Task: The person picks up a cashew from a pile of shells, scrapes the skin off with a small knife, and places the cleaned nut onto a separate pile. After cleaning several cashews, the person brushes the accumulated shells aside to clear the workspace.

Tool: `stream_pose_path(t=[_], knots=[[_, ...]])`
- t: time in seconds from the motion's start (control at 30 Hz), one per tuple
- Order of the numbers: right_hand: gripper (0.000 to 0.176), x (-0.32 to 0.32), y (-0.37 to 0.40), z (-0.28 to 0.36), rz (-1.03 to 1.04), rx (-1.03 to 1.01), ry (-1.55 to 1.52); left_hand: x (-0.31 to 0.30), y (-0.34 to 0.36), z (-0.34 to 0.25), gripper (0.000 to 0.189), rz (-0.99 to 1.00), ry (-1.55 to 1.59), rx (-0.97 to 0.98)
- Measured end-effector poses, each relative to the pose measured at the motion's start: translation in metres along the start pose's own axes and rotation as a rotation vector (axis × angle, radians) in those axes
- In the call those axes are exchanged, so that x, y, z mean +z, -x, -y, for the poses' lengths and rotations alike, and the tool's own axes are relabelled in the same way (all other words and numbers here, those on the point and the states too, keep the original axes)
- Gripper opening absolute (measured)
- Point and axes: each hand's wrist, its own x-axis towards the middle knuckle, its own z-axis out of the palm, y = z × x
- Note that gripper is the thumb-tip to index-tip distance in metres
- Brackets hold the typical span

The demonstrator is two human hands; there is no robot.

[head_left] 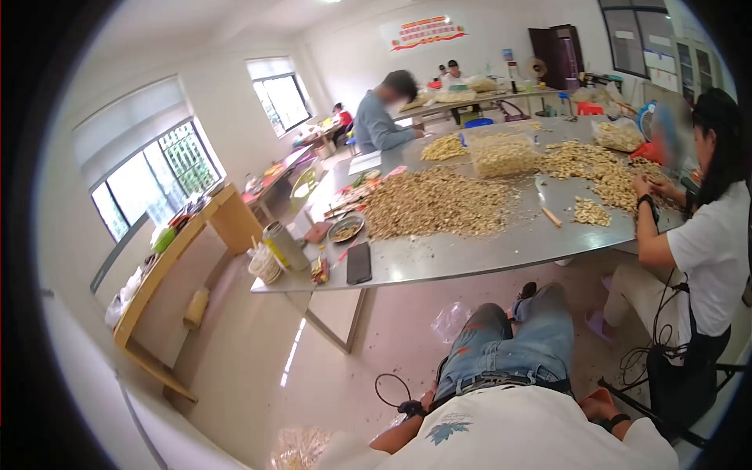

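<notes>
My left hand [428, 399] is down beside my left hip, a dark strap on its wrist; its fingers are mostly hidden. On the other side, my right hand [599, 407] hangs low by my right hip, also with a dark band at the wrist, fingers not clearly visible. Both are well below the metal table [470, 261]. On that table lies a wide heap of small tan-brown dried pieces [439, 202]. Near its front edge are a dark phone [359, 263], a metal bowl [345, 229] with some pieces in it, and a wooden-looking stick [552, 217].
A thermos [286, 247] and a stacked cup bundle [265, 265] stand at the table's left corner. To my right, a seated person [709, 227] handles pieces. Another person [381, 117] works across the table. A clear plastic bag [452, 321] lies on the floor.
</notes>
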Motion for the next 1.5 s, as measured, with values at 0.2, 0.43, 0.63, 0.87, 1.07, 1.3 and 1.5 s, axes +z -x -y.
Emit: stream_pose_path(t=[0.2,0.43,0.63,0.87,1.07,1.3,1.5], knots=[[0.036,-0.023,0.013,-0.021,-0.438,0.231,-0.145,-0.006,0.048,-0.004,0.052,-0.187,0.082,-0.013],[0.037,-0.047,0.052,0.022,-0.507,0.173,0.155,-0.047,0.126,-0.025,0.026,-0.703,0.096,0.030],[0.036,-0.145,0.097,0.138,-0.898,-0.208,0.223,-0.174,0.181,-0.094,0.023,-1.158,0.513,0.325],[0.037,-0.158,0.188,0.247,-0.801,-0.436,0.064,-0.285,0.332,-0.257,0.029,-1.276,0.254,0.840],[0.046,-0.152,0.234,0.270,-0.837,-0.552,0.201,-0.305,0.451,-0.331,0.019,-1.554,-0.362,0.996],[0.058,-0.151,0.326,0.288,-0.722,-0.960,0.475,-0.337,0.515,-0.377,0.024,-1.619,-0.589,1.188],[0.059,-0.168,0.283,0.248,-0.727,-1.174,0.217,-0.351,0.398,-0.364,0.018,-1.422,-0.278,0.899]])
